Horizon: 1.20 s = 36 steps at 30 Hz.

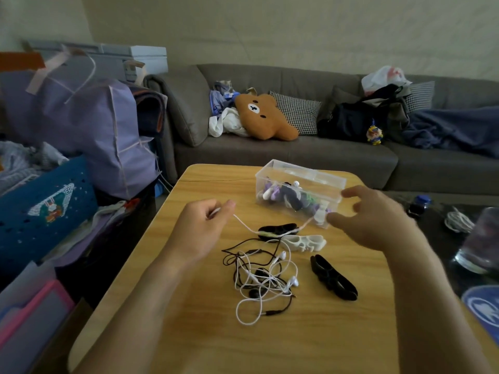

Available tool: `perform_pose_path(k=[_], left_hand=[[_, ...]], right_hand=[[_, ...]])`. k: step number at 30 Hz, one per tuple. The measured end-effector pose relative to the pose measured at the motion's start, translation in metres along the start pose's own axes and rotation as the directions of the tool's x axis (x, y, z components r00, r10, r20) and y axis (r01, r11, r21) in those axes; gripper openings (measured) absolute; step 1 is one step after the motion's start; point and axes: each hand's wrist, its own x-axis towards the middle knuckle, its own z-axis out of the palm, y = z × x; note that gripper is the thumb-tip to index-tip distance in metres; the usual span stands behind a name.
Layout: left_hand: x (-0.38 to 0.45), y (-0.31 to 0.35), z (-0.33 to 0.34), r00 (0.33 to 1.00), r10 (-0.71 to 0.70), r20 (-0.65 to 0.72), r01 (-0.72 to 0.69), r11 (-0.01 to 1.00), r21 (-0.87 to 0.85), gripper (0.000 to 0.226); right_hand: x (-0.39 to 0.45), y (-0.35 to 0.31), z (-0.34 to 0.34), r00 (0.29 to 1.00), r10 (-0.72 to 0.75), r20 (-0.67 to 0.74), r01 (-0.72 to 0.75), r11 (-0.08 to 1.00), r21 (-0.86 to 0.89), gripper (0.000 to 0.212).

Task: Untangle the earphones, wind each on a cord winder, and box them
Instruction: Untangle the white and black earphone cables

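Cord [244, 224] pinched in left hand [201, 228] looks light and limp (tangle [263, 282] at 6 o'clock); grip near earbuds. Right hand [375, 218] spread, empty.

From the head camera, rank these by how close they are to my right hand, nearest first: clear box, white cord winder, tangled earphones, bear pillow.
1. Clear box: right at the right hand, by its fingers.
2. White cord winder: just left and below.
3. Tangled earphones: table centre, nearer me.
4. Bear pillow: far back on the sofa.
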Motion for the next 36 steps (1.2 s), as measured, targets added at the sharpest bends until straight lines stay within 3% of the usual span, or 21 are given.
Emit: perform_pose_path(k=[2,4,6,9,11,13,16,20,22,26,29,32,36], left_hand=[[-0.001,0.006,0.006,0.998,-0.003,0.063,0.007,0.998,-0.07,0.05],[-0.003,0.014,0.013,0.992,-0.003,0.13,0.022,0.989,-0.143,0.045],[-0.005,0.021,0.019,0.985,-0.017,0.172,0.059,0.969,-0.238,0.044],[-0.006,0.026,0.024,0.977,-0.061,0.204,0.131,0.926,-0.353,0.048],[-0.005,0.028,0.024,0.974,-0.119,0.195,0.196,0.871,-0.45,0.048],[-0.004,0.029,0.025,0.955,-0.196,0.224,0.297,0.692,-0.658,0.046],[-0.005,0.034,0.024,0.948,-0.149,0.281,0.318,0.465,-0.826,0.031],[0.0,0.032,0.016,0.972,-0.138,0.192,0.23,0.363,-0.903,0.03],[0.004,0.028,0.012,0.983,-0.138,0.123,0.172,0.435,-0.884,0.036],[0.003,0.025,0.012,0.991,-0.133,0.029,0.112,0.68,-0.725,0.042],[-0.005,0.026,0.013,0.99,-0.03,0.137,0.081,0.919,-0.386,0.023],[-0.011,0.029,0.01,0.945,0.025,0.325,0.05,0.974,-0.219,0.032],[-0.013,0.034,0.004,0.881,0.016,0.472,0.116,0.962,-0.249,0.043]], right_hand=[[-0.013,-0.02,0.004,0.969,-0.243,0.041,0.235,0.962,0.139,0.054],[-0.022,-0.038,0.015,0.877,-0.477,0.058,0.445,0.852,0.278,0.052],[-0.026,-0.049,0.028,0.789,-0.603,0.118,0.5,0.742,0.447,0.05],[-0.025,-0.053,0.04,0.771,-0.628,0.101,0.465,0.665,0.585,0.021],[-0.024,-0.054,0.041,0.786,-0.618,0.03,0.466,0.623,0.628,0.014],[-0.021,-0.055,0.042,0.811,-0.585,-0.022,0.449,0.598,0.663,0.014],[-0.019,-0.058,0.046,0.858,-0.511,-0.045,0.419,0.647,0.637,0.011],[-0.019,-0.058,0.047,0.879,-0.476,0.016,0.389,0.737,0.553,0.009],[-0.022,-0.059,0.046,0.865,-0.497,0.074,0.401,0.772,0.493,0.016],[-0.032,-0.065,0.039,0.8,-0.576,0.166,0.506,0.798,0.328,0.022],[-0.037,-0.068,0.028,0.799,-0.601,0.013,0.552,0.743,0.379,0.022],[-0.037,-0.066,0.015,0.819,-0.553,-0.151,0.549,0.681,0.485,0.014],[-0.033,-0.06,0.014,0.834,-0.523,-0.178,0.503,0.587,0.634,0.014]])
